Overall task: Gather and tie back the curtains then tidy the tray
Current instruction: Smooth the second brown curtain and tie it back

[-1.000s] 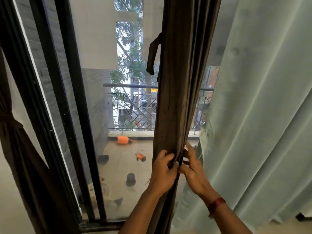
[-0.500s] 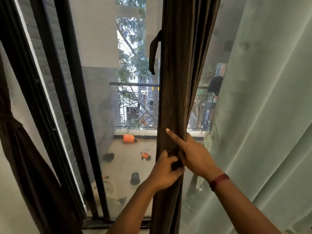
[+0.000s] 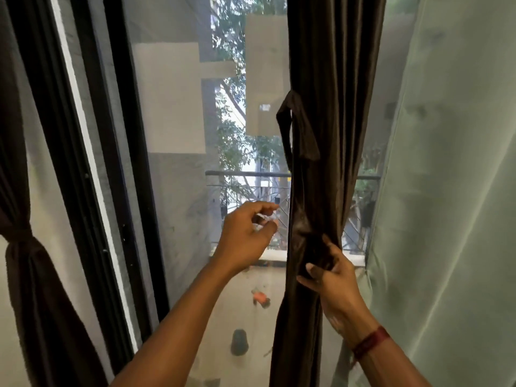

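Observation:
A dark brown curtain (image 3: 329,135) hangs gathered into a narrow bunch in front of the window. A tie-back strap (image 3: 296,127) of the same cloth dangles in a loop from its left side. My right hand (image 3: 332,277) grips the bunched folds at mid height. My left hand (image 3: 245,236) is off the curtain, just left of it, with fingers curled and apart and nothing clearly in them. Another brown curtain (image 3: 33,275) at the far left is tied back. No tray is in view.
A pale green curtain (image 3: 452,219) fills the right side, next to my right arm. Black window frames (image 3: 92,191) slant down the left. Through the glass lie a balcony railing (image 3: 245,174) and small objects on the balcony floor.
My left hand has let go of the brown curtain and moved up and left. My right hand has shifted from pointing at the folds to gripping them. The view has tilted upward.

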